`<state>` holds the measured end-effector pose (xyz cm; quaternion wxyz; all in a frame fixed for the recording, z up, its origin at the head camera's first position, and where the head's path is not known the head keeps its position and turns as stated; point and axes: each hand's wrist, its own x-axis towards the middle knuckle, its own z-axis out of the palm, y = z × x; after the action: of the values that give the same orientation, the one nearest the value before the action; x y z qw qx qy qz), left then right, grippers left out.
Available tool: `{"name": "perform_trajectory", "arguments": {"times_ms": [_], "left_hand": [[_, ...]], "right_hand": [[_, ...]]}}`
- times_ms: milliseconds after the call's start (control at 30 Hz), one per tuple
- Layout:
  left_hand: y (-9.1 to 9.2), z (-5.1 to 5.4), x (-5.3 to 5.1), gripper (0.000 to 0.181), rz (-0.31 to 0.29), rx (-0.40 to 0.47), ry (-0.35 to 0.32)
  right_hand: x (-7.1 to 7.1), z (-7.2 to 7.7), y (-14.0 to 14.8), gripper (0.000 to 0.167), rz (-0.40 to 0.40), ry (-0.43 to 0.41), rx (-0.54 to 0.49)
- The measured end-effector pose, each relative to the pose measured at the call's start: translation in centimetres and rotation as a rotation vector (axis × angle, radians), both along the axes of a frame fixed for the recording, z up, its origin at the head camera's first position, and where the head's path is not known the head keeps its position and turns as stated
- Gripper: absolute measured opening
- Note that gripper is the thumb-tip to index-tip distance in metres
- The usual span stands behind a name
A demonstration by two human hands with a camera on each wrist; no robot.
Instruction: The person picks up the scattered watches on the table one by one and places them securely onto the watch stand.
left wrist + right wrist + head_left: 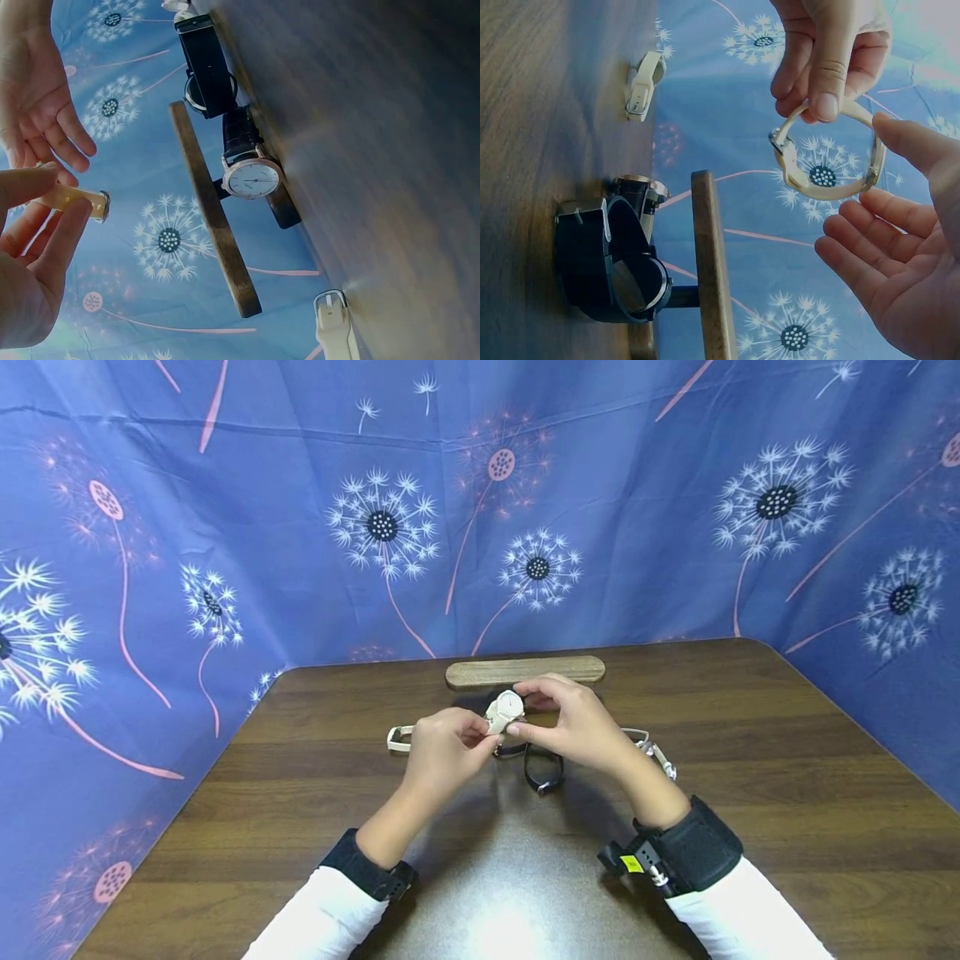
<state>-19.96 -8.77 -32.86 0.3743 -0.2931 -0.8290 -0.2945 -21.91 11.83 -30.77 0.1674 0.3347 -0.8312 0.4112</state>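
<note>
A cream wristwatch (497, 713) with a round white dial is held up between both hands above the table, its strap buckled into a loop. My left hand (446, 745) pinches the cream strap between thumb and fingers. On the other side, my right hand (573, 718) holds the watch by its case, thumb and index finger at the edges. In the right wrist view the other right fingers (870, 247) extend loosely. A black-strapped watch (543, 774) stands on the table just below the hands. Beside it, a rose-gold watch (253, 178) with a black strap shows its white dial.
A wooden bar (525, 672) on a dark post stands behind the hands, near the table's back edge. To the left lies another cream-strapped watch (399, 739); to the right is a pale-strapped watch (662, 760). A blue dandelion-patterned cloth (630, 527) hangs behind the table.
</note>
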Motion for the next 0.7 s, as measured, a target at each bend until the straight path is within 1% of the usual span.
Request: {"name": "perform_trajectory", "arguments": {"times_ms": [233, 433, 567, 633, 700], "left_hand": [[-0.06, 0.18, -0.09, 0.016, -0.023, 0.026, 0.017], [-0.07, 0.19, -0.42, 0.015, -0.035, 0.022, 0.003], [-0.02, 0.1, -0.41, 0.014, -0.056, 0.04, -0.028], [0.04, -0.05, -0.37, 0.014, -0.086, 0.069, -0.064], [0.1, -0.17, -0.3, 0.015, -0.13, 0.109, -0.115]], "right_hand": [[0.15, 0.17, -0.16, 0.044, -0.002, 0.031, -0.01], [0.13, 0.06, -0.33, 0.04, -0.007, 0.074, -0.028], [0.13, -0.14, -0.53, 0.037, -0.002, 0.106, -0.056], [0.19, -0.26, -0.61, 0.037, -0.005, 0.131, -0.073], [0.27, -0.38, -0.67, 0.037, -0.008, 0.158, -0.094]]}}
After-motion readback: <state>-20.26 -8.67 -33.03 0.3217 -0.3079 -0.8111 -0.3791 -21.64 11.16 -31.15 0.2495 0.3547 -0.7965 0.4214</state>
